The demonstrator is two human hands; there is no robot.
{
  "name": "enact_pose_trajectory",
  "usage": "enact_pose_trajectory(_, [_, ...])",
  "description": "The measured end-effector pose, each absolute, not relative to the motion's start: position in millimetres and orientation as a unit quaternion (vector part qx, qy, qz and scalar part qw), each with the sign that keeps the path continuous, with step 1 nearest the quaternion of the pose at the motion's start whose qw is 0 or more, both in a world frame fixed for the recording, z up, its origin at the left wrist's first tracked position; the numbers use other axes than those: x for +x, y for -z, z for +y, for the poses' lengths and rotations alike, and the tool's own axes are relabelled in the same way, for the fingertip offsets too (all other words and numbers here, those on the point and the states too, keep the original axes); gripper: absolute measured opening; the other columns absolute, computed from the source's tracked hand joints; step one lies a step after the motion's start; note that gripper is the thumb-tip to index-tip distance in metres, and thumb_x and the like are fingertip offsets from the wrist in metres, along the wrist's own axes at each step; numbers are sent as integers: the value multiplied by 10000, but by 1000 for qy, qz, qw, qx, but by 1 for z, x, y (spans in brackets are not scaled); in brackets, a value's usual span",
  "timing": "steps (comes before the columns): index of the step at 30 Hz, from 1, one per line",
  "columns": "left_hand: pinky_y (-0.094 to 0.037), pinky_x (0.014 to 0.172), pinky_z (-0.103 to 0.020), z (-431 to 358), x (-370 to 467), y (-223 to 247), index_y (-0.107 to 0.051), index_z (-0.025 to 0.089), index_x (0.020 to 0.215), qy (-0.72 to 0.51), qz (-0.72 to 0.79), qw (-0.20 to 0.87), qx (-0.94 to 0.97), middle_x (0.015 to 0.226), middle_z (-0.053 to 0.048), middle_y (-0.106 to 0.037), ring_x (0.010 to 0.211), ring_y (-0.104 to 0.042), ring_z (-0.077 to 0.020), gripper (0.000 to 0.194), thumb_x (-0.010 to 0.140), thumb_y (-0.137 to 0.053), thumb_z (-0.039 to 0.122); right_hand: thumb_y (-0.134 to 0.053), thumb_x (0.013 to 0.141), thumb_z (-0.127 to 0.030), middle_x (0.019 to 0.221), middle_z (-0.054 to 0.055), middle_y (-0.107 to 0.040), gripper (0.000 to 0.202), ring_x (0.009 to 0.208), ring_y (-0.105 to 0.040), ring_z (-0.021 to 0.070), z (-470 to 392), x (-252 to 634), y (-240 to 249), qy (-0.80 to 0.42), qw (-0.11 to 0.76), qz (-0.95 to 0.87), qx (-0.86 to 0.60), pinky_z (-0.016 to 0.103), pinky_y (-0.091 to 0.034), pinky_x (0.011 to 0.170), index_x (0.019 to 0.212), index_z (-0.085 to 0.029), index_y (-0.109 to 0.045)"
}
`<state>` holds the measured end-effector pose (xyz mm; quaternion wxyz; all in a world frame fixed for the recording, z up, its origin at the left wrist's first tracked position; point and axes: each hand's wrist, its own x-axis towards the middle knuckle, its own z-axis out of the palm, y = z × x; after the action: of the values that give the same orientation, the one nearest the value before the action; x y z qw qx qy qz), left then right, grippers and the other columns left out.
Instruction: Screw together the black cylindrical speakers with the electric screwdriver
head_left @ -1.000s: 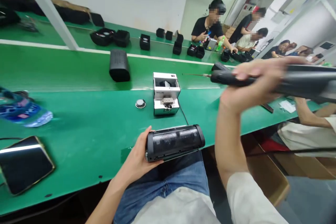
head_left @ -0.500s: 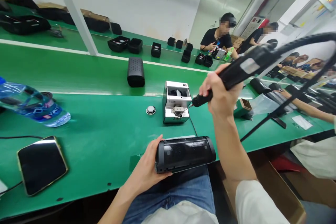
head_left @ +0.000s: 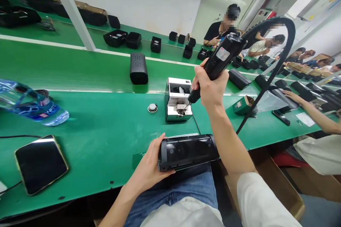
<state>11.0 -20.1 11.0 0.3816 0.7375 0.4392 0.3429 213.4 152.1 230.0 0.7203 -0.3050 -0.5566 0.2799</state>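
My right hand is wrapped round a black electric screwdriver, its bit slanting down to the left. The bit's end meets the front of a silver-and-black screw feeder; whether a screw sits on it is too small to tell. At the table's front edge my left hand grips the left end of a black speaker housing, which lies on its side over my lap. My right forearm hides part of its right end. A small round speaker driver lies left of the feeder.
A black speaker cover stands behind the feeder. On the left are a water bottle and a phone. A green box stands on the right, near a co-worker's arm. The screwdriver's cable arches over the right side.
My right hand and the screwdriver have shifted left and tipped steeper, with the bit now at the feeder's front. My left hand keeps its hold on the speaker housing.
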Motion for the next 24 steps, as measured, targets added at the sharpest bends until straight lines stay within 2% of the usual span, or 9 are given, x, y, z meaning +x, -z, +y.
enact_pose_trajectory(4, [-494, 1278, -637, -19, 11, -13, -107, 443, 1761, -344, 438, 376, 741, 1668, -135, -487, 1535, -562, -404, 1326, 791, -970, 173, -870, 829, -297, 575, -124, -533, 257, 366, -492, 78, 152, 215, -226, -302, 710, -558, -304, 255, -449, 367, 827, -245, -618])
enact_pose_trajectory(9, [-504, 1273, -628, -19, 11, -12, -120, 429, 1766, -344, 439, 364, 746, 1655, -130, -505, 1520, -579, -394, 1304, 798, -966, 212, -828, 872, -247, 559, -118, -516, 182, 380, -496, 82, 128, 228, -231, -298, 710, -571, -285, 248, -422, 385, 845, -248, -647])
enact_pose_trajectory(13, [-510, 1267, -614, -17, 10, -11, -121, 393, 1776, -344, 435, 350, 755, 1646, -137, -521, 1518, -582, -390, 1237, 848, -933, 296, -801, 878, -195, 544, -115, -506, 130, 371, -460, 87, 72, 258, -255, -277, 737, -555, -268, 246, -407, 375, 888, -255, -686])
enact_pose_trajectory(17, [-496, 1269, -627, -13, 10, -8, -132, 362, 1781, -349, 433, 330, 763, 1623, -142, -540, 1503, -596, -396, 1183, 883, -901, 412, -785, 814, -120, 536, -112, -472, 156, 336, -343, 67, -1, 300, -274, -242, 753, -539, -289, 232, -351, 330, 884, -248, -731])
enact_pose_trajectory(20, [-536, 1227, -625, -10, 10, -7, -159, 336, 1782, -348, 438, 320, 765, 1581, -150, -574, 1462, -632, -407, 1174, 878, -896, 476, -827, 797, -119, 522, -119, -473, 185, 294, -280, 56, -41, 325, -274, -206, 728, -578, -305, 220, -297, 276, 900, -261, -769])
enact_pose_trajectory(24, [-574, 1184, -633, -10, 10, -9, -158, 342, 1781, -336, 454, 314, 763, 1569, -144, -582, 1433, -658, -421, 1191, 860, -894, 511, -851, 790, -142, 520, -120, -459, 192, 296, -277, 61, -60, 335, -261, -176, 730, -572, -330, 227, -275, 272, 914, -268, -776])
